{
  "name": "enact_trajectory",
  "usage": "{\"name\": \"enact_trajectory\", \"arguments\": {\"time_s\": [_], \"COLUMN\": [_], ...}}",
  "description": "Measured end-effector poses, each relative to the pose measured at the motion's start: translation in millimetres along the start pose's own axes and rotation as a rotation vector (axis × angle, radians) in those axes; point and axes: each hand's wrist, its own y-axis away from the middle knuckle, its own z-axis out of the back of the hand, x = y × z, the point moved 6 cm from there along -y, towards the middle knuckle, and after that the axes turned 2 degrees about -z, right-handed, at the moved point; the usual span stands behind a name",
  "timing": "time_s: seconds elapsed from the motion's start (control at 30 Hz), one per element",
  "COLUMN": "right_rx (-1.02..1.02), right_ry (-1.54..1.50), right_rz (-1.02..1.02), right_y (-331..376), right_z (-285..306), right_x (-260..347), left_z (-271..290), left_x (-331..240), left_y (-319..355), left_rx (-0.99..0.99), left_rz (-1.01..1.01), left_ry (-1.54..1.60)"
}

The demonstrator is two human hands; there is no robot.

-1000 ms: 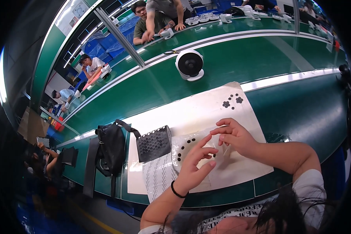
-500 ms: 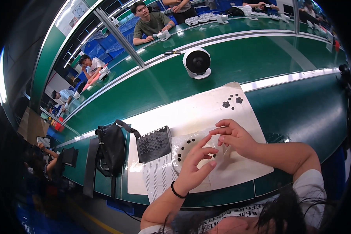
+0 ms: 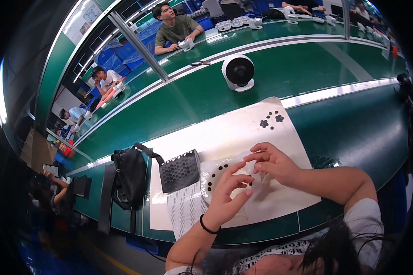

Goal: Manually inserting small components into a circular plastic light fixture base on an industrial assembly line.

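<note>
Hands (image 3: 248, 183) on white disc (image 3: 215, 176), table (image 3: 344, 133)

A: Both hands are crowded together over the white round part (image 3: 218, 176); left hand (image 3: 228, 198) and right hand (image 3: 273, 162) sit nearly fingertip to fingertip, with hardly a gap between them.

B: Any room to the left?

A: Tight. The dark honeycomb tray (image 3: 179, 171) lies just beside the part, and the black bag (image 3: 129, 176) blocks the way beyond it.

B: Further out on the white sheet (image 3: 225, 133)?

A: Bare across the middle. Only small black pieces (image 3: 270, 120) cluster near its far right corner. The white fan (image 3: 238, 72) stands well beyond, on the green bench (image 3: 353, 123), whose right side lies open.
</note>
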Motion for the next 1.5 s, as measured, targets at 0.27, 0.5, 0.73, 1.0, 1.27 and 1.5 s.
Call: {"name": "enact_trajectory", "arguments": {"time_s": [0.27, 0.5, 0.73, 1.0, 1.27, 1.5], "right_rx": [0.06, 0.088, 0.079, 0.106, 0.113, 0.111], "right_ry": [-0.006, 0.003, -0.004, 0.08, 0.076, 0.121], "right_rz": [-0.002, 0.029, 0.016, 0.029, 0.027, 0.038], "right_y": [1, -3, -1, -1, -1, 1], "right_z": [-4, -1, -4, -4, -4, -5], "right_x": [-5, -10, -5, -8, -8, -8], "left_z": [-11, 2, 1, 1, 2, 3], "left_x": [-3, -10, -11, -10, -9, -8], "left_y": [0, 0, 0, -1, -1, -1], "left_rx": [0.128, -0.051, -0.043, -0.04, -0.043, -0.035], "left_rz": [-0.005, -0.153, -0.162, -0.167, -0.155, -0.14], "left_ry": [-0.077, -0.179, -0.183, -0.158, -0.158, -0.133]}}
